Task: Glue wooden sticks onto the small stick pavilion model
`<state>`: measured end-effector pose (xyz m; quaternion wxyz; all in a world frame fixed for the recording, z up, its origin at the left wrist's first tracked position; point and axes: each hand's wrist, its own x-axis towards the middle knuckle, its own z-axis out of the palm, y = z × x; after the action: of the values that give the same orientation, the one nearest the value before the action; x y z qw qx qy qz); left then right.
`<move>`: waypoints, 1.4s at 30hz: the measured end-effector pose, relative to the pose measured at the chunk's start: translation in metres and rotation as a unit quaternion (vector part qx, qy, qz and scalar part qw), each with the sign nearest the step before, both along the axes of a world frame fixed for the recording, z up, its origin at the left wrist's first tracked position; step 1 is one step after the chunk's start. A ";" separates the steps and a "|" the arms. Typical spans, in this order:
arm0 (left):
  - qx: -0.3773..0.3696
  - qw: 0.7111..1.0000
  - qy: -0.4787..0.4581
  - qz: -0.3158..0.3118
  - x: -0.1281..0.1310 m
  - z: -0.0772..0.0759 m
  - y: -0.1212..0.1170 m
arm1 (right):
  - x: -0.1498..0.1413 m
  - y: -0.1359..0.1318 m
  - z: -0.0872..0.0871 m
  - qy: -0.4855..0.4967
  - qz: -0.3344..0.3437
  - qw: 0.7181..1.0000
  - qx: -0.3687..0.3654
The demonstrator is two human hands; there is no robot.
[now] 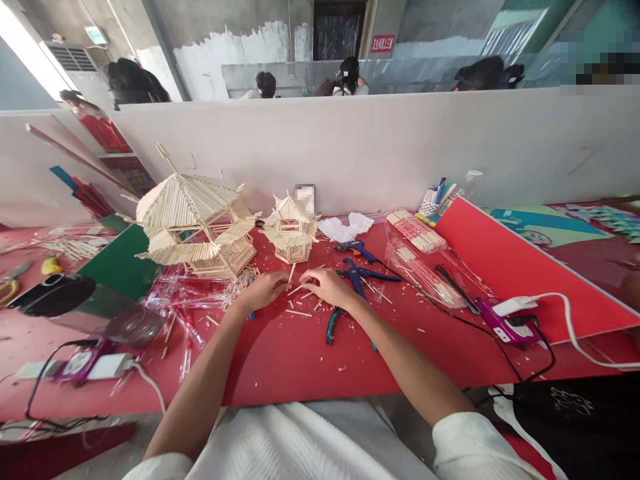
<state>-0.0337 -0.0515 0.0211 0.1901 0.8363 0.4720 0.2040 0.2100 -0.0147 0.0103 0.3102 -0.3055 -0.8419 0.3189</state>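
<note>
A red worktop (300, 377) runs along a long white partition (350, 147). Beyond it, a bare grey wall (240, 17) with ragged white paint frames a dark doorway (339, 33) beside a small red sign (383, 43). Bright light glares at upper left.

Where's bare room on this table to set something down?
Nearly bare: red tabletop near its front edge, between left forearm and right forearm; also between right forearm and black cable. Crowded: left side, with black-lidded bottle, plastic wrappers and larger stick pagoda.
</note>
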 end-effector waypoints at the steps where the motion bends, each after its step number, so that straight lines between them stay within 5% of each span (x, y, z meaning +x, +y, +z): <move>1: -0.001 1.000 0.005 0.002 0.000 -0.001 0.000 | 0.001 0.000 0.001 0.001 -0.003 1.000 0.005; 11: -0.017 0.998 -0.052 0.010 0.018 0.009 -0.008 | 0.005 -0.003 0.019 0.113 -0.038 0.992 -0.047; 21: -0.153 0.967 -0.203 -0.011 0.037 0.010 -0.013 | 0.005 -0.005 0.023 0.139 -0.062 0.986 -0.066; 31: -0.161 0.966 -0.202 -0.005 0.032 0.014 -0.014 | 0.014 0.004 0.021 0.145 -0.117 0.981 -0.049; 38: -0.162 0.958 -0.239 -0.003 0.035 0.014 -0.013 | 0.013 0.005 0.015 0.086 -0.003 0.988 -0.128; 42: -0.207 0.934 -0.292 0.003 0.039 0.010 -0.014 | 0.002 -0.002 0.015 0.102 0.006 0.986 -0.134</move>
<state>0.0050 -0.0652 0.0311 0.4881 0.6805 0.4296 0.3379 0.2115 -0.0169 0.0249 0.3487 -0.3054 -0.7576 0.4596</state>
